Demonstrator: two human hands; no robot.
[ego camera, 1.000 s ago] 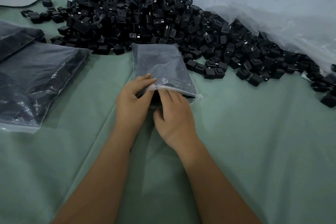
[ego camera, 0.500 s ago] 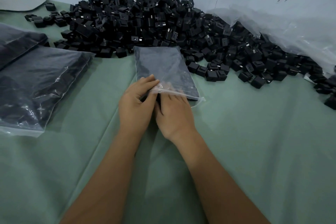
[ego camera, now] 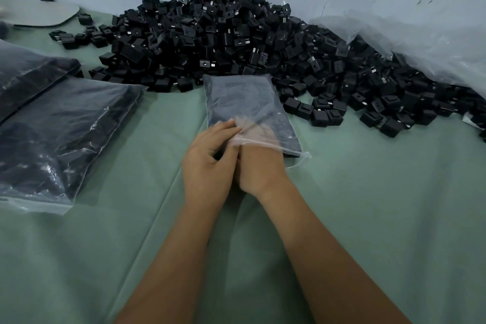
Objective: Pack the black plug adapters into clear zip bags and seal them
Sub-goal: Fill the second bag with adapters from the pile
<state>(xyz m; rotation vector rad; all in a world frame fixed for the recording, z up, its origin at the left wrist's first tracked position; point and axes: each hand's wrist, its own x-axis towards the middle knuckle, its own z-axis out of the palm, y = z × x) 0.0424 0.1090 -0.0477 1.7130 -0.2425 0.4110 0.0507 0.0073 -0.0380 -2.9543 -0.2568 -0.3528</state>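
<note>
Clear zip bag (ego camera: 249,102) lies flat on the green-covered surface (ego camera: 368,205), far end touching the pile of black plug adapters (ego camera: 236,45). Dark contents fill it. My left hand (ego camera: 207,163) has its grip on the near open edge, fingers curled on the plastic lip. My right hand (ego camera: 260,166) is pushed inside the mouth; fingers blurred under the film, so I cannot tell that grip's state. Two filled bags (ego camera: 60,129) lie well apart at left. Loose plastic sheeting (ego camera: 420,42) drapes the pile's right side.
</note>
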